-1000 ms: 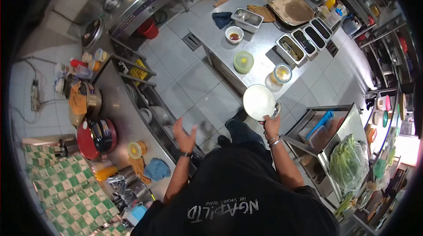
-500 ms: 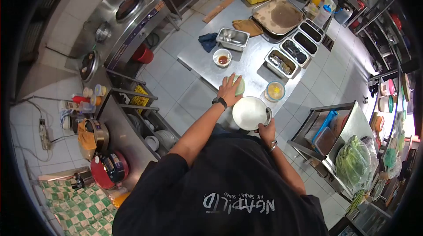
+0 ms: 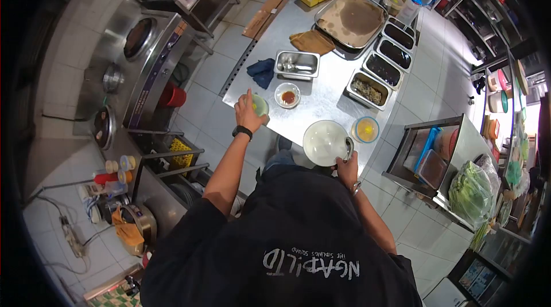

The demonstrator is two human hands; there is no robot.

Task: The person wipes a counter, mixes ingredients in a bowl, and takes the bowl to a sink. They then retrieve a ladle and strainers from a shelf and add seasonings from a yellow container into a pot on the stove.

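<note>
My left hand [image 3: 247,113] is closed round a small green bowl [image 3: 260,106] at the near left corner of the steel table [image 3: 275,123]. A white bowl [image 3: 326,142] is at the table's near edge, with my right hand [image 3: 346,170] gripping its right side by a dark handle or utensil that I cannot make out fully. Right of the white bowl stands a round container with yellow contents [image 3: 366,129]. Beyond my left hand is a small bowl of reddish-brown sauce [image 3: 287,96].
A steel pan with utensils [image 3: 297,66], a blue cloth [image 3: 262,72] and a brown cloth [image 3: 311,42] lie farther back, near a paper-lined tray [image 3: 351,17]. Several steel food pans [image 3: 368,90] line the right side. A shelf cart with bagged greens [image 3: 472,189] stands at the right.
My left hand has moved left with the green bowl, away from the white bowl. The view has shifted. My right hand still grips the white bowl's side.
</note>
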